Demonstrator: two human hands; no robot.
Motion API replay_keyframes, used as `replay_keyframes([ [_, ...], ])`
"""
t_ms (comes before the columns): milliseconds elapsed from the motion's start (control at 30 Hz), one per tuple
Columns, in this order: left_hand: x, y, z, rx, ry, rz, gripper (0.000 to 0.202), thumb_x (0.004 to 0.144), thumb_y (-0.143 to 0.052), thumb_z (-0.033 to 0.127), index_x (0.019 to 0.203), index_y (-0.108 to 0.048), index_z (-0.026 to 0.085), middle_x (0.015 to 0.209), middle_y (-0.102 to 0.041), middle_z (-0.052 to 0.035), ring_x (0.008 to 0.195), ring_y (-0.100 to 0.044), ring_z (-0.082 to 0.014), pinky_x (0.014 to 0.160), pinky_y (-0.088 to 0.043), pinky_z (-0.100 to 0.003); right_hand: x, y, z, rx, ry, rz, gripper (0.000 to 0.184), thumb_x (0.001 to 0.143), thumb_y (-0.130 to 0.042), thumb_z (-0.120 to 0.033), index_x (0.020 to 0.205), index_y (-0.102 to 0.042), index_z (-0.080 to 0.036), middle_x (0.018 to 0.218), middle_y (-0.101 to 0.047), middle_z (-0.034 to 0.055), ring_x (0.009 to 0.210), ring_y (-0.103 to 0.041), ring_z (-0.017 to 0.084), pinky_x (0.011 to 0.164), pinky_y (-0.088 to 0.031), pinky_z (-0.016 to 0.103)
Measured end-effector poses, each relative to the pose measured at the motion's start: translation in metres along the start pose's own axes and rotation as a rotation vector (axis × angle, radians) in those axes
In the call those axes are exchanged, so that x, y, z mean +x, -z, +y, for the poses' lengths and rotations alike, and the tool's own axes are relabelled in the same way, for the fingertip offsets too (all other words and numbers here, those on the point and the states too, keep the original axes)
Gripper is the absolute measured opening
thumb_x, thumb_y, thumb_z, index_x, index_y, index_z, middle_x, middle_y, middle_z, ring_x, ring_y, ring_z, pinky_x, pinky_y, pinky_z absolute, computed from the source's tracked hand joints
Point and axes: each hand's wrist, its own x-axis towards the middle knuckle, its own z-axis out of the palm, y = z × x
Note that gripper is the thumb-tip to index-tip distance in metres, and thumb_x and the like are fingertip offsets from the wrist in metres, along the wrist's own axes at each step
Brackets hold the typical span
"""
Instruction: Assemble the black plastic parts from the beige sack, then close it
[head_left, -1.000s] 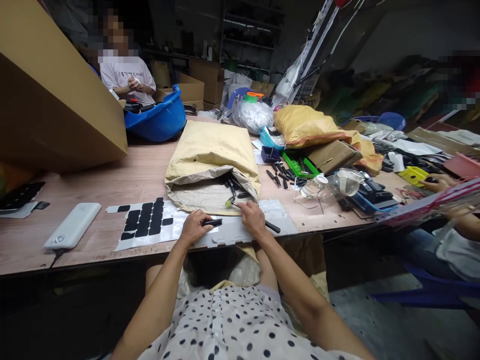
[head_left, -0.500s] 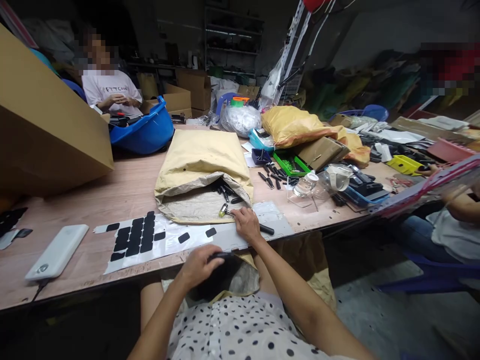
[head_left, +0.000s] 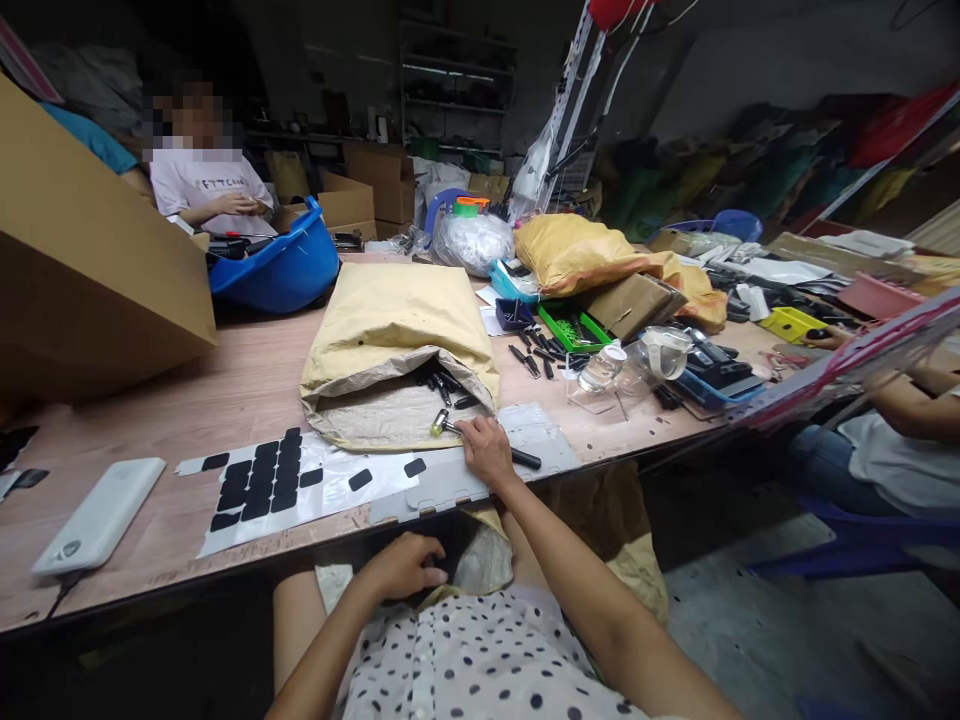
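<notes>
My right hand (head_left: pixel 487 452) is closed around a small hammer (head_left: pixel 526 459) with a yellowish head and black handle, resting over a grey board (head_left: pixel 439 490) at the table edge. Below the edge, my left hand (head_left: pixel 405 567) is at the mouth of a sack (head_left: pixel 489 560) on my lap. Its thumb and index finger are apart with nothing visible between them; the other fingers are partly hidden. Beyond the hammer lies a yellow sack (head_left: pixel 405 300), its mouth facing me, with black pen-like pieces (head_left: pixel 446 385) inside. Left of the board, a white sheet (head_left: pixel 326 500) carries black rounded stickers (head_left: pixel 262 478).
A white power bank (head_left: pixel 101 515) and a large cardboard box (head_left: pixel 97 270) are at left. A blue basin (head_left: pixel 277 265) stands behind. To the right are a green tray (head_left: pixel 574 345), a clear jar (head_left: pixel 602 368) and loose black pieces. Co-workers sit across and at right.
My left hand has lowered to the lap sack's mouth, and the black piece it held is no longer visible. My right hand still grips the hammer. The view has shifted slightly.
</notes>
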Motion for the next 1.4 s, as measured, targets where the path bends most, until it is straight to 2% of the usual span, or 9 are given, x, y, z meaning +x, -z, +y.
replay_keyframes([
  [67, 0.0, 0.028, 0.018, -0.171, -0.128, -0.03, 0.042, 0.082, -0.062, 0.05, 0.112, -0.074, 0.023, 0.093, -0.076, -0.0029, 0.076, -0.068, -0.019, 0.076, -0.055, -0.032, 0.0, 0.0, -0.001, 0.0, -0.005, -0.003, 0.032, 0.095, -0.052, -0.016, 0.118, -0.071, -0.027, 0.091, -0.06, 0.0067, 0.087, -0.048, 0.022, 0.077, -0.036, 0.031],
  [133, 0.009, 0.064, 0.033, -0.26, -0.19, 0.138, 0.046, 0.083, -0.061, 0.055, 0.111, -0.073, 0.021, 0.091, -0.074, -0.0034, 0.073, -0.065, -0.018, 0.072, -0.054, -0.032, -0.001, 0.001, -0.001, 0.001, -0.006, -0.006, 0.032, 0.095, -0.052, -0.016, 0.119, -0.071, -0.027, 0.091, -0.06, 0.0069, 0.087, -0.048, 0.023, 0.077, -0.036, 0.032],
  [333, 0.065, 0.163, 0.046, 0.03, 0.094, 1.157, 0.056, 0.077, -0.072, 0.034, 0.13, -0.062, 0.02, 0.127, -0.061, -0.0179, 0.119, -0.054, -0.0391, 0.098, -0.046, -0.054, -0.002, 0.003, -0.001, -0.002, 0.013, -0.009, 0.032, 0.094, -0.053, -0.016, 0.118, -0.071, -0.027, 0.091, -0.06, 0.0067, 0.087, -0.048, 0.022, 0.077, -0.035, 0.032],
  [433, 0.084, 0.193, 0.044, 0.193, 0.198, 1.198, 0.06, 0.07, -0.074, 0.019, 0.128, -0.061, 0.022, 0.134, -0.057, -0.0196, 0.131, -0.044, -0.0442, 0.106, -0.036, -0.06, -0.003, 0.002, -0.001, -0.01, 0.016, -0.002, 0.032, 0.094, -0.053, -0.015, 0.118, -0.07, -0.027, 0.091, -0.06, 0.0064, 0.087, -0.048, 0.022, 0.077, -0.035, 0.032],
  [600, 0.088, 0.248, 0.058, 0.178, 0.304, 1.074, 0.018, 0.074, -0.06, 0.016, 0.089, -0.068, 0.021, 0.089, -0.069, -0.0097, 0.102, -0.061, -0.0339, 0.093, -0.043, -0.045, -0.004, 0.001, -0.001, -0.007, 0.017, -0.005, 0.032, 0.093, -0.053, -0.015, 0.116, -0.071, -0.028, 0.09, -0.059, 0.0064, 0.087, -0.047, 0.023, 0.077, -0.035, 0.032],
  [733, 0.08, 0.293, 0.092, 0.062, 0.033, 1.33, 0.016, 0.076, -0.055, 0.02, 0.088, -0.066, 0.022, 0.077, -0.065, -0.0019, 0.086, -0.059, -0.0222, 0.075, -0.043, -0.029, -0.004, 0.003, -0.003, -0.007, 0.011, -0.019, 0.033, 0.093, -0.052, -0.015, 0.118, -0.07, -0.028, 0.09, -0.058, 0.0066, 0.087, -0.046, 0.023, 0.075, -0.034, 0.032],
  [933, 0.061, 0.266, 0.111, -0.12, -0.394, 1.338, 0.009, 0.07, -0.051, 0.019, 0.072, -0.06, 0.02, 0.065, -0.056, 0.0037, 0.068, -0.05, -0.0145, 0.064, -0.039, -0.023, -0.004, 0.005, -0.005, -0.009, 0.001, -0.034, 0.033, 0.093, -0.053, -0.015, 0.118, -0.07, -0.028, 0.091, -0.057, 0.007, 0.087, -0.045, 0.024, 0.075, -0.033, 0.033],
  [1233, 0.043, 0.256, 0.112, -0.174, -0.346, 1.385, 0.009, 0.066, -0.051, 0.018, 0.069, -0.059, 0.02, 0.066, -0.057, 0.0036, 0.069, -0.051, -0.0142, 0.066, -0.039, -0.023, -0.002, 0.008, -0.005, -0.024, -0.028, -0.075, 0.034, 0.093, -0.051, -0.015, 0.119, -0.071, -0.026, 0.093, -0.059, 0.0077, 0.088, -0.046, 0.024, 0.078, -0.034, 0.033],
  [1400, 0.052, 0.206, 0.108, -0.135, -0.451, 1.181, 0.015, 0.066, -0.046, 0.016, 0.072, -0.059, 0.021, 0.066, -0.058, 0.0036, 0.068, -0.053, -0.015, 0.065, -0.041, -0.024, -0.002, 0.005, -0.004, -0.047, -0.055, -0.103, 0.033, 0.09, -0.055, -0.015, 0.117, -0.072, -0.023, 0.093, -0.059, 0.009, 0.09, -0.047, 0.025, 0.077, -0.034, 0.034],
])
